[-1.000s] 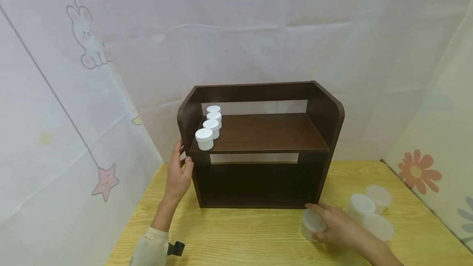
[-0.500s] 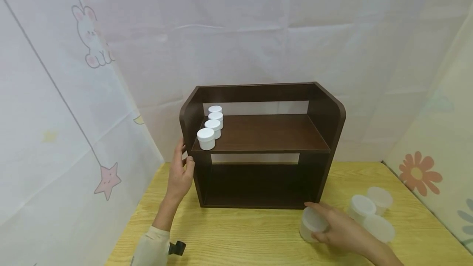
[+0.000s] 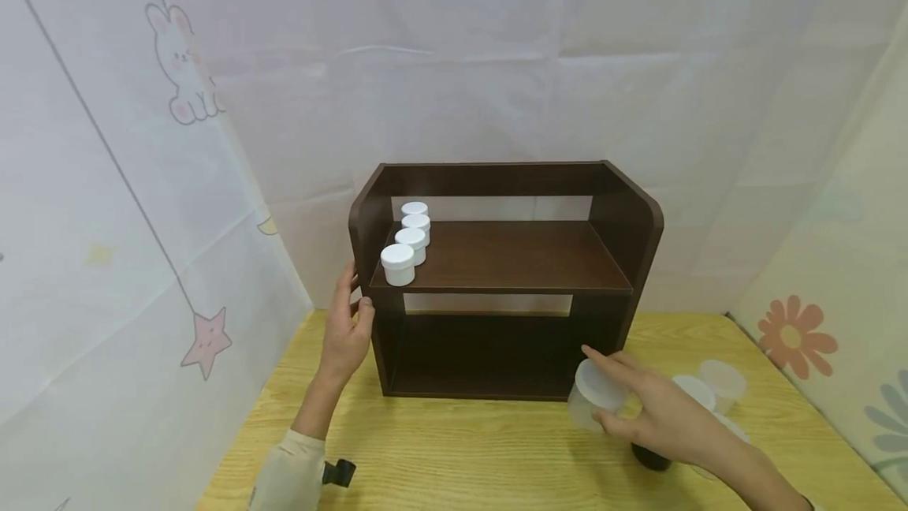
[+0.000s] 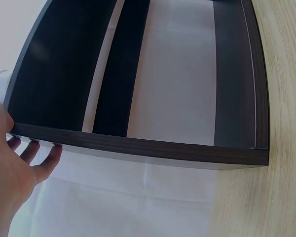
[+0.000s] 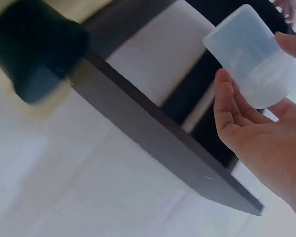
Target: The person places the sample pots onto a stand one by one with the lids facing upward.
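My right hand (image 3: 656, 412) holds a frosted plastic jar (image 3: 592, 399) between thumb and fingers, in front of the shelf's lower right corner. In the right wrist view the jar (image 5: 254, 59) looks translucent, with the fingers curled round its lidded end. My left hand (image 3: 346, 337) grips the left side panel of the dark brown shelf (image 3: 496, 290), thumb at the front edge and fingers along the outer side. The left wrist view shows those fingertips against the panel (image 4: 138, 147). Several small white lidded jars (image 3: 399, 265) stand in a row along the left of the upper board.
More frosted jars (image 3: 722, 381) stand on the wooden table (image 3: 482, 448) at the right, partly hidden behind my right hand and forearm. A black piece (image 3: 339, 473) sticks out from the left sleeve. Printed white cloth (image 3: 482, 85) hangs behind and at both sides.
My right hand has raised the frosted jar from the table and moved it slightly toward the shelf. The left hand stays at the side panel; the head view has shifted slightly.
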### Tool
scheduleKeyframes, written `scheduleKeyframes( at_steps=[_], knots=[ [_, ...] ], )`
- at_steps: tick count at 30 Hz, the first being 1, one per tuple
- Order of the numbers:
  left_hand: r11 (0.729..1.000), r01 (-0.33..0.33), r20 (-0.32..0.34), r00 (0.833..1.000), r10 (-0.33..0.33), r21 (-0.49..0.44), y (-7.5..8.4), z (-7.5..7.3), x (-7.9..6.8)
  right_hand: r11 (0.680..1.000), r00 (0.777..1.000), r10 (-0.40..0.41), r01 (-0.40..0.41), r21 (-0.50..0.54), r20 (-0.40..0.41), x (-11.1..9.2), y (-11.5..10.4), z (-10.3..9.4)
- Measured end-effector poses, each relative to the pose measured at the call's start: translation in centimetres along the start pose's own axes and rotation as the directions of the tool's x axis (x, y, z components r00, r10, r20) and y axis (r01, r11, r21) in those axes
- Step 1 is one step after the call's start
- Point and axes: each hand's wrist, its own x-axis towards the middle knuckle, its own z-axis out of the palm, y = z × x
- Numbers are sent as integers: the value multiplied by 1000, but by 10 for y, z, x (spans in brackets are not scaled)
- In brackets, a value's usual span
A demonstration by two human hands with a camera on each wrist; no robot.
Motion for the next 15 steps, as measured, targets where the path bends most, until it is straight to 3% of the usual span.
scheduleKeyframes(
  at_steps=[8, 15],
  knots=[
    [1000, 9, 0, 1000, -9, 5, 3, -1, 0, 989, 981, -145, 141, -40, -128, 25, -27, -34],
    [1000, 11, 4, 1000, -11, -16, 3, -1, 2, 966, 936, -259, 255, -48, -237, 63, -45, -64]
  ],
)
